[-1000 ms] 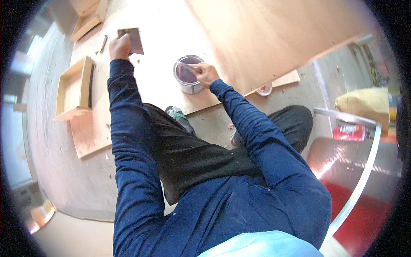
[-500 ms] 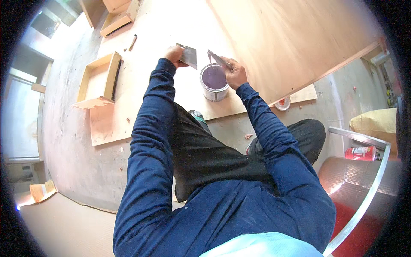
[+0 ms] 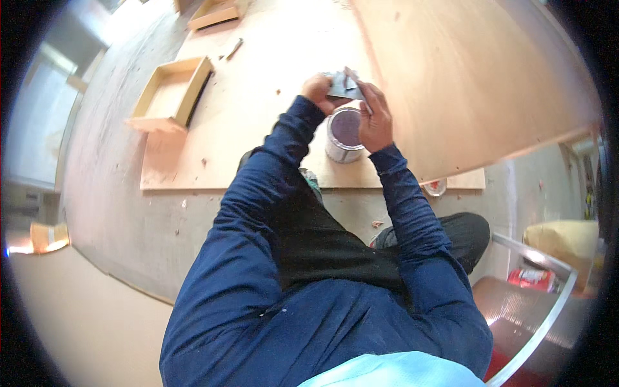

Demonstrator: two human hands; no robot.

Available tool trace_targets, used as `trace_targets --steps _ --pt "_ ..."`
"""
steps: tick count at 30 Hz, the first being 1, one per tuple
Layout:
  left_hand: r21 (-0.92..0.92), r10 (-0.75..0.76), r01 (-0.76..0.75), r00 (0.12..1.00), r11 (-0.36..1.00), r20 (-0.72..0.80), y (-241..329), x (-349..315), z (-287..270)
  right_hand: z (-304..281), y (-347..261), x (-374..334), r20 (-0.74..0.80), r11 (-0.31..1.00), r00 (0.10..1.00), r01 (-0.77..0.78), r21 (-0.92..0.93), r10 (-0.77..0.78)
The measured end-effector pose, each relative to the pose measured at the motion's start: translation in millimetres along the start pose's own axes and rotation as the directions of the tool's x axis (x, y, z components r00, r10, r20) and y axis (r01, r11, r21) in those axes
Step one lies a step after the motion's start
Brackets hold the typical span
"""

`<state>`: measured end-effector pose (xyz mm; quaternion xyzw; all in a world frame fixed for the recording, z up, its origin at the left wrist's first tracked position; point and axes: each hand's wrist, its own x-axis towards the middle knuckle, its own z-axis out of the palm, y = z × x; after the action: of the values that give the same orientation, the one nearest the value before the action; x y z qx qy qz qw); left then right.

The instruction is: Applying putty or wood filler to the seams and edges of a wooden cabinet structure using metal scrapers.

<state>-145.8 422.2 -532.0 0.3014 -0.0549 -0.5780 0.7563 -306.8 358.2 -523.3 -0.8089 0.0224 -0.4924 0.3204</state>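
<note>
Above the can, my left hand (image 3: 317,91) is closed on a flat grey scraper plate (image 3: 342,89) that carries a dark smear. My right hand (image 3: 378,122) grips a putty knife (image 3: 357,81), its blade touching or just over the plate; blur hides the exact contact. Right below both hands stands an open round can (image 3: 344,152) with a purplish-grey paste (image 3: 346,125) inside. The can rests on a plywood sheet (image 3: 258,135), and my right hand is close to its rim.
A large plywood panel (image 3: 477,84) lies to the right. Wooden drawers (image 3: 171,97) and a small handled tool (image 3: 235,48) are at the left. By my right knee are a round lid (image 3: 436,188), a metal frame (image 3: 545,258), a red container (image 3: 532,278) and a tan bag (image 3: 561,248).
My hands have come together over the can, bringing the putty knife to the scraper plate; before, they were apart on either side. The view has shifted, too.
</note>
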Motion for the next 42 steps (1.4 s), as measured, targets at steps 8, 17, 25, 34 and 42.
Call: trace_targets --steps 8,17,25,34,42 --pt "0.109 0.351 -0.334 0.904 0.936 -0.244 -12 -26 47 -6 -6 6 0.083 0.992 0.996 -0.019 -0.124 0.029" --pt "0.113 0.399 -0.383 0.874 0.917 -0.277 -10 -41 67 -16 4 8 0.146 0.954 0.985 -0.049 -0.296 0.096" --pt "0.139 0.443 -0.421 0.836 0.896 -0.324 -12 -38 62 -21 14 4 0.139 0.951 0.979 -0.104 -0.290 0.150" --pt "-0.041 0.565 -0.566 0.825 0.824 -0.033 -6 -37 58 -35 27 -13 -0.124 0.884 0.897 -0.440 -0.157 0.425" --pt "0.099 0.729 -0.723 0.677 0.684 -0.096 -14 -38 75 -49 -15 16 -0.266 0.592 0.616 -0.415 0.691 0.742"
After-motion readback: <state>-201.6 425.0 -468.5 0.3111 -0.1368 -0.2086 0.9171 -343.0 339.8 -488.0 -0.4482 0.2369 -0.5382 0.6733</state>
